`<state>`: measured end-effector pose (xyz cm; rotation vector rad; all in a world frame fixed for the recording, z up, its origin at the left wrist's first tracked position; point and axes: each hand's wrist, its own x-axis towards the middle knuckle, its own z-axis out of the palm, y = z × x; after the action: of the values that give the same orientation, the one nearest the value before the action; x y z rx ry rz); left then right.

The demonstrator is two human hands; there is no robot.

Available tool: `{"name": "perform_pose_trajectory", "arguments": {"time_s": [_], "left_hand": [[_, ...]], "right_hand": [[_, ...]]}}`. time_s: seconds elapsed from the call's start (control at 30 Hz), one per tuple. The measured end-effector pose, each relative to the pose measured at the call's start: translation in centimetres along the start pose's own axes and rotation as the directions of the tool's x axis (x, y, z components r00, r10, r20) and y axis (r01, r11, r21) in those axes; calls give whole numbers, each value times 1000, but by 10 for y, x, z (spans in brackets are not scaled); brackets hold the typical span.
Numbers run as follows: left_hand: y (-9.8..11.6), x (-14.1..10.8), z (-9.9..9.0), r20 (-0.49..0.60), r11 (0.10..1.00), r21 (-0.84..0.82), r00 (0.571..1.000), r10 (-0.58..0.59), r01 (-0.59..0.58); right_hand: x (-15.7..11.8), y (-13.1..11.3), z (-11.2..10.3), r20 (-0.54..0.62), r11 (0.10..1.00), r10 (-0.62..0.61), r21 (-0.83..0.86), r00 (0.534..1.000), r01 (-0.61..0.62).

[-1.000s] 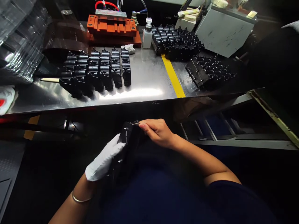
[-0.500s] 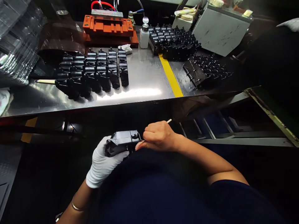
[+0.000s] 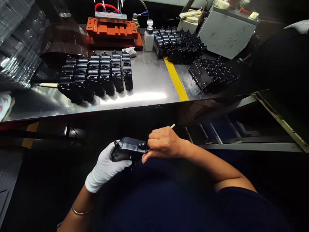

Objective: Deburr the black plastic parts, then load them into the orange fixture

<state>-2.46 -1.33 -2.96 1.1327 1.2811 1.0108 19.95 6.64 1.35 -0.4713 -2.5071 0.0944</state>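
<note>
My left hand [image 3: 103, 167], in a white glove, grips a black molded plastic part [image 3: 131, 144] above my lap. The part has a smooth, shiny upper face and small pegs along its lower side. My bare right hand [image 3: 165, 141] is closed in a fist around a slim tool with a pale handle [image 3: 173, 126], whose end pokes out behind the knuckles. The right thumb lies just by the part's right edge. My fist hides most of the tool, and its working tip is hard to make out there.
On the metal bench [image 3: 147, 80] stand rows of black plastic parts [image 3: 96, 74], with more parts [image 3: 178, 43] beyond the yellow stripe [image 3: 176, 79]. Behind are an orange fixture [image 3: 112, 29] and a pump bottle [image 3: 149, 38]. Another person's gloved hand [image 3: 299, 27] shows far right.
The plastic part has tilted and shifted slightly right in my left hand. My right thumb has moved a little lower and away from the part's edge.
</note>
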Motion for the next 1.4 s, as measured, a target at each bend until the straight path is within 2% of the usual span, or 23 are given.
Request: {"name": "perform_pose_trajectory", "arguments": {"time_s": [0.1, 0.17, 0.23, 0.3, 0.43, 0.57, 0.77, 0.9, 0.97, 1.07, 1.2, 1.23, 1.27, 1.3, 1.37, 1.4], "left_hand": [[0, -1, 3, 6, 999, -20, 999, -44, 44], [-2, -1, 4, -77, 997, -52, 995, -67, 63], [-4, -3, 3, -169, 999, -44, 985, -26, 19], [-4, -4, 1, -189, 997, 14, 979, 74, -73], [0, -7, -1, -102, 972, 105, 970, 222, -211], [-3, -9, -3, -74, 933, 180, 941, 330, -313], [-12, -6, -11, -43, 837, 319, 876, 481, -444], [-3, -7, -10, 110, 751, 320, 810, 576, -577], [2, -7, -8, 158, 708, 298, 764, 625, -641], [4, -5, -10, 168, 648, 324, 716, 678, -689], [4, -2, -12, 196, 594, 382, 691, 696, -708], [5, -2, -12, 182, 609, 380, 702, 689, -696], [5, -3, -12, 155, 649, 370, 733, 663, -665], [6, -3, -11, 121, 716, 344, 785, 607, -607], [5, -4, -11, 39, 894, 239, 924, 381, -379], [4, -3, -12, 10, 961, 161, 974, 227, -226]], "right_hand": [[-2, -1, 0, -53, 999, 9, 36, 999, -7], [-3, -3, -3, -60, 989, 86, 122, 994, -78], [-5, -4, -7, -27, 963, 187, 204, 982, -178], [-7, -6, -8, 4, 940, 251, 238, 968, -245], [-10, -9, -6, 1, 934, 283, 226, 959, -276], [-11, -11, -3, 21, 939, 286, 192, 958, -285], [-12, -7, 1, 57, 940, 297, 159, 953, -302], [-12, -2, 8, 89, 927, 338, 138, 937, -348], [-13, -1, 8, 122, 905, 355, 201, 927, -374], [-13, 0, 2, 208, 826, 348, 394, 914, -404], [-14, -1, -7, 362, 746, 256, 516, 896, -422], [-14, -2, -8, 372, 740, 238, 529, 897, -416], [-15, -2, -8, 369, 739, 220, 541, 903, -402], [-15, -2, -8, 355, 744, 206, 549, 912, -382], [-12, -2, -7, 297, 783, 186, 532, 937, -324], [-10, -2, -6, 256, 816, 177, 502, 950, -287]]}}
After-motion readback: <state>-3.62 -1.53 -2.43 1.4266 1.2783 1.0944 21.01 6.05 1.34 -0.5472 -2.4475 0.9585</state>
